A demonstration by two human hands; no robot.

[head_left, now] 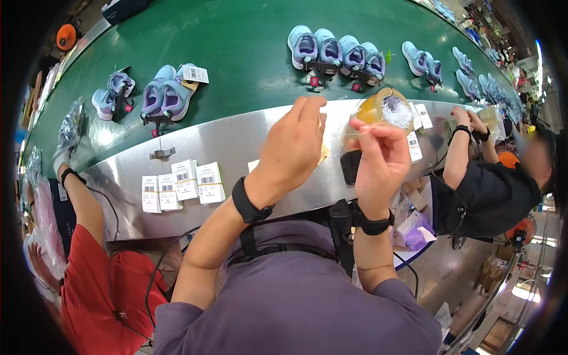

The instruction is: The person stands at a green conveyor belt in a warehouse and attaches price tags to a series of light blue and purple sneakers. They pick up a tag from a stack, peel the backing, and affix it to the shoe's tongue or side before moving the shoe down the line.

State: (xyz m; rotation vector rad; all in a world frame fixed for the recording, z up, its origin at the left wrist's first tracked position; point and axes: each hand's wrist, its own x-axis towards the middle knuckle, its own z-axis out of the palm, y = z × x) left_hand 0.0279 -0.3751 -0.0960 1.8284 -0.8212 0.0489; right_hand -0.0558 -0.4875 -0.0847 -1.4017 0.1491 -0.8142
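Over the metal ledge, my left hand (291, 145) is closed, its fingers bent forward and down. A tan edge shows beside its fingers, but what it holds is hidden. To its right, my right hand (383, 163) is closed with thumb and fingertips pinched together. A thin pale strand seems to show at those fingertips, too fine to name. Just beyond the right hand lies a yellowish, see-through round container (370, 111) with white thread-like bits (397, 112) at its opening. Pale blue and purple shoes (328, 50) stand in pairs beyond my hands.
Banded stacks of white barcode tags (186, 179) lie on the metal ledge (127, 151) to the left. A green belt (236, 65) carries more shoes (168, 94), one with a hanging tag. People in red (112, 290) and black (494, 189) work at either side.
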